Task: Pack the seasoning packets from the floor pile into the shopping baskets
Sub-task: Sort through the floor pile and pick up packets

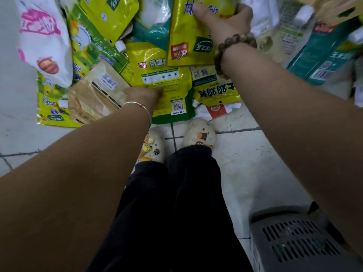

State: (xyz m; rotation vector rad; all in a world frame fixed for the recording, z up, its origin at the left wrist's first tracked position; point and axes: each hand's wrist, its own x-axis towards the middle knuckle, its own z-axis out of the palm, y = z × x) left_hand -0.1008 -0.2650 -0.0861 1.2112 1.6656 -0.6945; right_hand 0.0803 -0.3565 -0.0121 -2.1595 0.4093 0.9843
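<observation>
Item: floor pile (88,46) of seasoning packets, mostly yellow and green pouches with a white bag with pink print (45,36) at its left and a teal packet (322,54) at its right, heaped on the tiled floor (255,154) just ahead of the person's shoes (198,132). Receptacle: grey shopping basket (275,214), low at the right beside the legs and well apart from the pile; its contents cannot be read through the slots. Step in hand, by judgement: lifting packets off the heap for carrying back to the basket. Right hand (229,18), with bead bracelet (231,46): grip closed on the upper part of a yellow packet (188,36), thumb laid across the printed face, fingers hidden behind it; the packet hangs over the heap. Left hand (144,95), with thin bangle (137,105): reaches onto a yellow-green packet with barcode (169,91) lying back-up at the near edge, fingertips touching its face; whether that grip is open or pinching the edge cannot be told. Handling note: the foil pouches look slick and floppy, so take each near a sealed edge, not the middle, get fingers under the near packet before lifting, raise it clear of its neighbours, and lay both flat in the basket to save room.
</observation>
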